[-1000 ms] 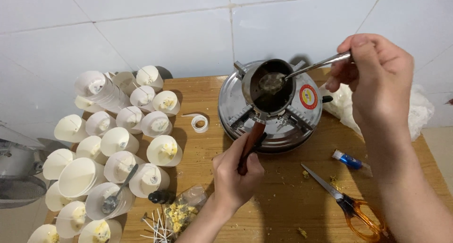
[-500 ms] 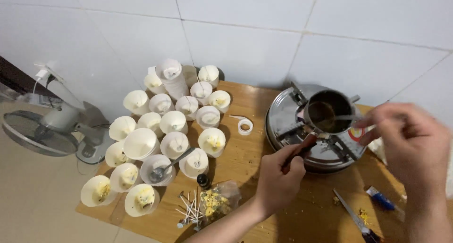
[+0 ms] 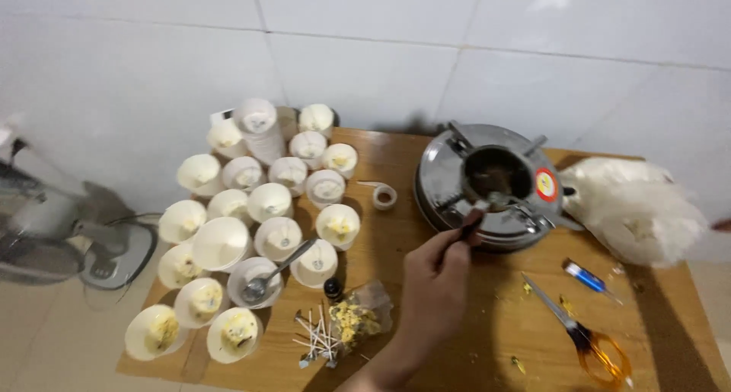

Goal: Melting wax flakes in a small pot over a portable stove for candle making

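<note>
My left hand grips the dark wooden handle of a small metal pot. The pot sits on a round silver stove on the wooden table and holds a dark liquid. A metal spoon rests at the pot's near rim. My right hand is out of the frame. Many white paper cups stand in a cluster at the left, some with yellow bits inside; one cup holds a spoon.
A white plastic bag lies right of the stove. Orange-handled scissors and a blue lighter lie at the front right. A tape roll, a bag of yellow petals, wicks, and a floor fan are at the left.
My right hand left the spoon and went out of view. The view swung, the white bag now shows at the right. My left hand keeps the pot handle.
</note>
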